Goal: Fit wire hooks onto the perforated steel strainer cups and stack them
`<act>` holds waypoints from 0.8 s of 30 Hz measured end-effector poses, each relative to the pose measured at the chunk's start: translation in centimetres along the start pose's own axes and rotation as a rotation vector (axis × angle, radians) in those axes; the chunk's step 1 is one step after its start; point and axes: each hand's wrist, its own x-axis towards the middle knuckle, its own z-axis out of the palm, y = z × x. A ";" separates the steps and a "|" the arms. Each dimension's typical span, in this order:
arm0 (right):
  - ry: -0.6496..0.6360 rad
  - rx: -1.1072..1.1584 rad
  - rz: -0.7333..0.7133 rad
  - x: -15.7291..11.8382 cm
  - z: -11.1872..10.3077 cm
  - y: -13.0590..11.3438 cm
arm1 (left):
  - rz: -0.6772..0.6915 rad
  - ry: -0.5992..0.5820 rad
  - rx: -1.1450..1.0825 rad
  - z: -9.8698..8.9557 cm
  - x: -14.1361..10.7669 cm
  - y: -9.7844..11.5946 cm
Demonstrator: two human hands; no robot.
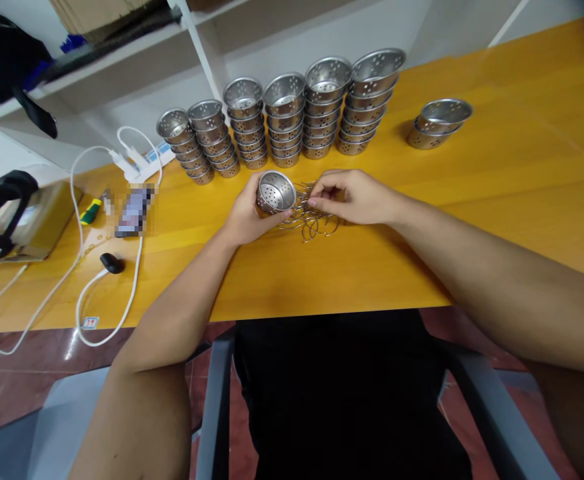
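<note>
A perforated metal cup, tilted toward me, is in my left hand, whose fingers wrap round its left side and front. Beside it lies a tangled pile of thin curved wire pieces on the table. Over the right part of that pile is my right hand, its thumb and fingertips pinched together at the wires. Whether a single wire is between those fingertips is too small to make out. Behind both hands stand several stacks of like cups.
Two nested cups stand apart at the right on the yellow table. To the left are a phone, a power strip, white cables, a black plug-like piece, a green-yellow tool and a cardboard box.
</note>
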 end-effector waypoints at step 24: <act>0.109 0.038 -0.025 0.1 0.0 -1.0 | 0.050 0.045 0.072 -0.5 0.6 1.5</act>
